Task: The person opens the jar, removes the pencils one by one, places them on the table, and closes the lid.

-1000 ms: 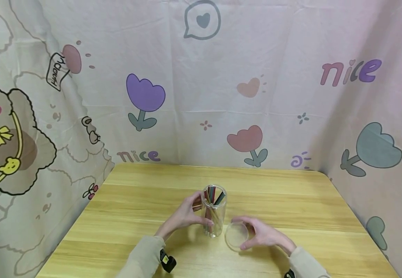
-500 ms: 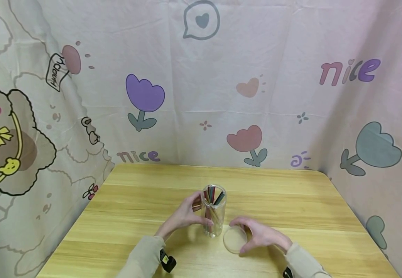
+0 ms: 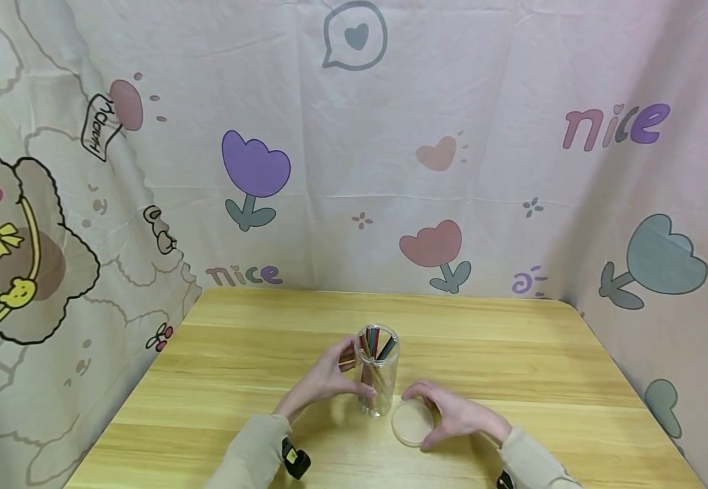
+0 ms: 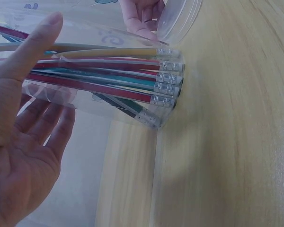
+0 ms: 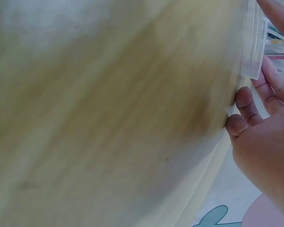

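Observation:
A clear cylindrical jar (image 3: 388, 387) stands upright near the table's front, full of several pencils (image 4: 113, 66) in red, teal, yellow and dark tones. Their metal ferrules point down at the jar's bottom in the left wrist view. My left hand (image 3: 329, 372) grips the jar from the left, thumb in front and fingers behind it. Just right of the jar, a round clear lid (image 3: 413, 422) lies flat, low at the tabletop. My right hand (image 3: 456, 411) holds this lid by its right side between thumb and fingers; its little fingers touch the table in the right wrist view.
The light wooden table (image 3: 256, 326) reaches back to a printed fabric curtain (image 3: 342, 149) with flowers and lettering. Another patterned curtain (image 3: 54, 272) hangs along the left side. A small black device (image 3: 295, 460) is strapped to the left wrist.
The right hand has brought the lid slightly left and toward the table's front, and the lid has gone from tilted to flat. The left hand and jar stay in place.

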`<state>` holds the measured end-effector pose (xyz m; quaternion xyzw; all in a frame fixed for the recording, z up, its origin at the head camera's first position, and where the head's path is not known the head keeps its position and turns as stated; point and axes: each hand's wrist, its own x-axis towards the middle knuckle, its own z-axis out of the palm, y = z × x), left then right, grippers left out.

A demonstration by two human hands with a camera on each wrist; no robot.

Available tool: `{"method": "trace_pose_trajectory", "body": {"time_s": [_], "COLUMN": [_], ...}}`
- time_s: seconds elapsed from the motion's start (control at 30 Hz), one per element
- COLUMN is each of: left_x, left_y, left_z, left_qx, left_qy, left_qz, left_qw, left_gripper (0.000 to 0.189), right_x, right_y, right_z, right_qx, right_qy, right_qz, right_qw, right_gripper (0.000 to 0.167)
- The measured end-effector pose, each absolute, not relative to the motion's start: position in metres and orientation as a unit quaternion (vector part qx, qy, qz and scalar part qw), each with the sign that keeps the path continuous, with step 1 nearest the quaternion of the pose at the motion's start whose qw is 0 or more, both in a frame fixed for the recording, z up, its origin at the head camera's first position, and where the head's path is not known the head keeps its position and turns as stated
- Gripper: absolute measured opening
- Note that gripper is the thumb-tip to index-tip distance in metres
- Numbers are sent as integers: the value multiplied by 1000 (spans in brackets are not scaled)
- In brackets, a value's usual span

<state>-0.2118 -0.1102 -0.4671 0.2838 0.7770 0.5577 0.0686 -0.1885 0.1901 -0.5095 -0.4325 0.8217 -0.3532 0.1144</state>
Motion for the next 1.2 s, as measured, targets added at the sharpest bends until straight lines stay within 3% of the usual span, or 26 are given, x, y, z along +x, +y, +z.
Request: {"method": "trace_pose_trajectory", "body": {"time_s": [0.5,1.2], "left_x": [-211,-212], "left_y": [-110,-111], "left_z": [-467,-468], "left_qx": [275,282], "left_qy": [776,775], "left_qz": [563,560], "left_qw": [78,76], "left_gripper": [84,76], "right_x": [-188,-190], "right_y": [188,200], "right_z": [-509,-506], "right_qx": [-430,-379], "right_qy": [813,811], "right_qz": [-372,-413], "right_qw": [124,167], "right_gripper": [77,84]}}
